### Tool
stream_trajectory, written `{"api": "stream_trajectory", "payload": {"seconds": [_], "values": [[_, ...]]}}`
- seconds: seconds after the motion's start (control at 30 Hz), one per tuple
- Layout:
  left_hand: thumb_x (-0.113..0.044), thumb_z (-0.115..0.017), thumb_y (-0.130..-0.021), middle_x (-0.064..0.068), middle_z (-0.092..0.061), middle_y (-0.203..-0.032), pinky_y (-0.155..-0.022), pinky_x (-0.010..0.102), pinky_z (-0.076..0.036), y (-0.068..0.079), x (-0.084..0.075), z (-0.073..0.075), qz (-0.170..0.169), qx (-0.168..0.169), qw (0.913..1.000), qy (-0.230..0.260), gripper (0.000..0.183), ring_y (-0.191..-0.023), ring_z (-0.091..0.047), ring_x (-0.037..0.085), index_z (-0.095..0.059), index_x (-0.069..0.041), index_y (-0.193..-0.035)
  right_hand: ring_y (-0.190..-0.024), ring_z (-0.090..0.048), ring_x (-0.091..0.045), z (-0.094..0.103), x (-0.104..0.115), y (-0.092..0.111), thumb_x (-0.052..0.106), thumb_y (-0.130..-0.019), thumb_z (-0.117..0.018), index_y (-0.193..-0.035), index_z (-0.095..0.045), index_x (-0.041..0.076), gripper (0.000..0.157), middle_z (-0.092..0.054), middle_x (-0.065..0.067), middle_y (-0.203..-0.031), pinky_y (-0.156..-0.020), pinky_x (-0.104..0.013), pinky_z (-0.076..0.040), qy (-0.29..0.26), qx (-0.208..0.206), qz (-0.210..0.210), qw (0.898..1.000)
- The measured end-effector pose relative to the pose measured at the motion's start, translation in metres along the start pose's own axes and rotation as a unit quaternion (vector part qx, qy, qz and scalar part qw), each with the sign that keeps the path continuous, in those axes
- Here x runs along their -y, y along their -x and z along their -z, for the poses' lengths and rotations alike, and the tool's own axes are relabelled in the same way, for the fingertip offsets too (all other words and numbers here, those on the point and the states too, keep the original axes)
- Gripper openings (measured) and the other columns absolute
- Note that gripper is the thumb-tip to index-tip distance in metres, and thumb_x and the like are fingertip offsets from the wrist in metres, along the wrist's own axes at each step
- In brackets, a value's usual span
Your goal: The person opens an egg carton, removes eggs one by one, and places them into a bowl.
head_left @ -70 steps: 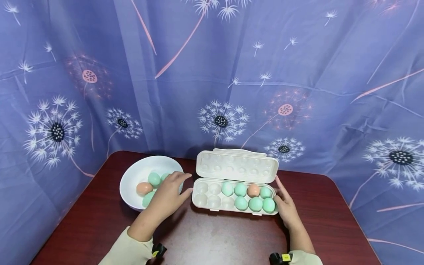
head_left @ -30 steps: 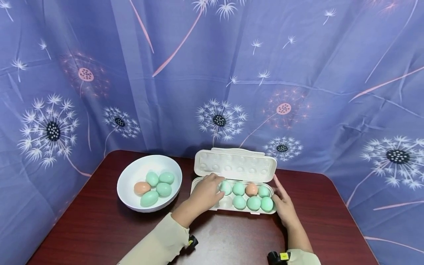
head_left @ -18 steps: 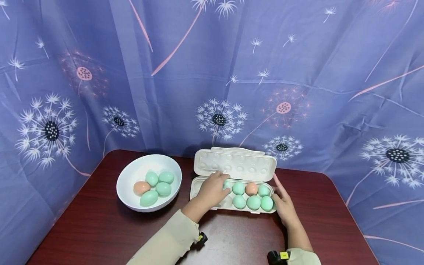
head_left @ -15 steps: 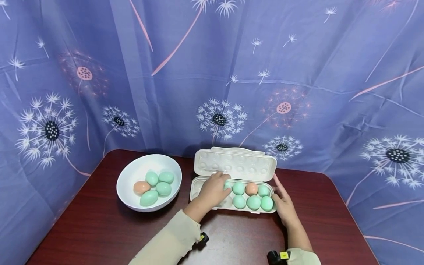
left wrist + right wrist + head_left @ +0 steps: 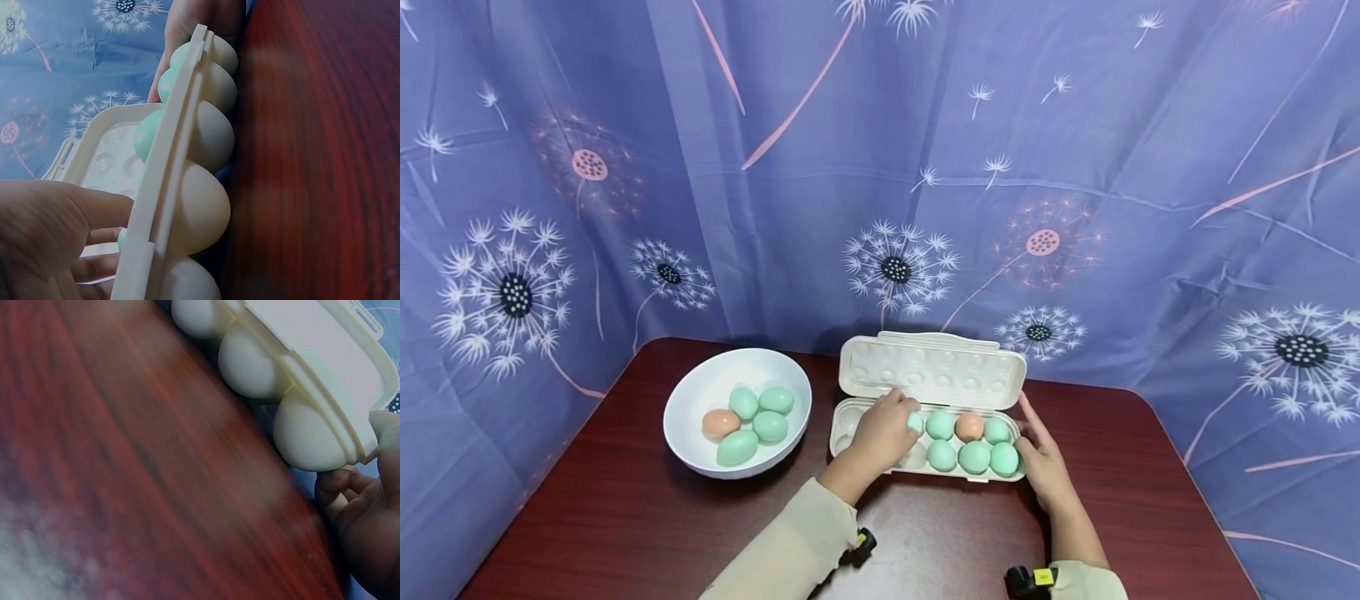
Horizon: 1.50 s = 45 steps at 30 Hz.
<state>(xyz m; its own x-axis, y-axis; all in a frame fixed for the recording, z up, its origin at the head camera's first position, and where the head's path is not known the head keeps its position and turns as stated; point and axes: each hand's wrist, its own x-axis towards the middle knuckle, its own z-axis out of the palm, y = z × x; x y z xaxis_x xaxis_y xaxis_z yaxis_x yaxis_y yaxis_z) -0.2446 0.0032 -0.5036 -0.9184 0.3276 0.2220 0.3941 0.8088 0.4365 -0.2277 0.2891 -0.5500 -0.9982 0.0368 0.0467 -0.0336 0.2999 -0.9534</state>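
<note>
A cream egg carton (image 5: 886,472) lies with its lid (image 5: 940,357) tipped back. Green eggs and an orange egg (image 5: 969,427) fill its right part. My left hand (image 5: 880,433) reaches over the left part, fingers around a green egg (image 5: 915,422) in the back row. In the left wrist view, a bit of that green egg (image 5: 122,239) shows between the fingers; the rest is hidden. My right hand (image 5: 1047,469) holds the carton's right end. In the right wrist view, its thumb lies at the rim and its curled fingers (image 5: 334,487) are against the end cup.
A white bowl (image 5: 688,387) with several green eggs and one orange egg stands left of the carton on the dark red table (image 5: 625,517). A purple dandelion-print curtain (image 5: 820,208) hangs close behind and at both sides.
My left hand has moved right from beside the bowl to the carton, and its fingers have closed around a green egg. The right hand stays at the carton's end. The bowl's visible eggs keep their places.
</note>
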Motion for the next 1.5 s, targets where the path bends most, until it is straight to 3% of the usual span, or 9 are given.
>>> {"api": "stream_trajectory", "payload": {"seconds": [0.5, 0.77, 1.03, 1.3, 1.5], "values": [[-0.010, -0.080, -0.080, 0.005, -0.064, -0.106, -0.078, 0.030, -0.053, 0.000, -0.001, 0.002, -0.019, 0.014, 0.9997, -0.008, 0.038, -0.093, -0.060, 0.021, -0.070, -0.015, -0.116, -0.097, -0.057, -0.001, 0.002, 0.002, 0.001, -0.005, -0.099, -0.041, -0.162, -0.021, 0.030, 0.075, -0.060, -0.008, -0.117, -0.079, -0.020, -0.050, 0.005, -0.007, 0.001, 1.000], [-0.012, -0.081, -0.080, 0.005, -0.064, -0.103, -0.074, 0.032, -0.053, 0.003, 0.001, 0.005, 0.000, 0.017, 0.9998, -0.006, 0.035, -0.091, -0.062, 0.022, -0.070, -0.016, -0.113, -0.099, -0.058, -0.002, -0.001, -0.001, -0.001, -0.005, -0.100, -0.042, -0.162, -0.020, 0.029, 0.074, -0.061, -0.007, -0.118, -0.080, -0.020, -0.051, 0.002, 0.002, 0.009, 1.000], [-0.013, -0.082, -0.080, 0.005, -0.063, -0.106, -0.069, 0.031, -0.053, 0.004, -0.001, 0.011, -0.001, 0.015, 0.9996, 0.024, 0.036, -0.086, -0.066, 0.021, -0.069, -0.015, -0.114, -0.099, -0.057, -0.002, 0.000, 0.001, 0.001, -0.004, -0.100, -0.041, -0.162, -0.021, 0.032, 0.074, -0.060, -0.012, -0.121, -0.081, -0.020, -0.051, 0.002, -0.004, -0.003, 1.000], [-0.016, -0.084, -0.079, 0.004, -0.061, -0.103, -0.066, 0.031, -0.052, 0.013, -0.001, 0.027, -0.014, -0.019, 0.9983, 0.054, 0.036, -0.075, -0.064, 0.021, -0.068, -0.015, -0.112, -0.099, -0.057, -0.001, 0.000, -0.001, 0.000, -0.004, -0.100, -0.041, -0.162, -0.020, 0.029, 0.074, -0.060, -0.008, -0.120, -0.081, -0.020, -0.051, 0.000, 0.000, -0.002, 1.000], [-0.015, -0.084, -0.080, 0.004, -0.063, -0.107, -0.069, 0.033, -0.055, 0.020, -0.002, 0.043, -0.019, -0.055, 0.9969, 0.053, 0.034, -0.080, -0.067, 0.022, -0.068, -0.016, -0.109, -0.099, -0.057, -0.002, 0.001, -0.001, -0.001, -0.004, -0.100, -0.041, -0.162, -0.020, 0.030, 0.074, -0.060, -0.004, -0.117, -0.080, -0.020, -0.050, 0.002, -0.001, 0.003, 1.000]]}}
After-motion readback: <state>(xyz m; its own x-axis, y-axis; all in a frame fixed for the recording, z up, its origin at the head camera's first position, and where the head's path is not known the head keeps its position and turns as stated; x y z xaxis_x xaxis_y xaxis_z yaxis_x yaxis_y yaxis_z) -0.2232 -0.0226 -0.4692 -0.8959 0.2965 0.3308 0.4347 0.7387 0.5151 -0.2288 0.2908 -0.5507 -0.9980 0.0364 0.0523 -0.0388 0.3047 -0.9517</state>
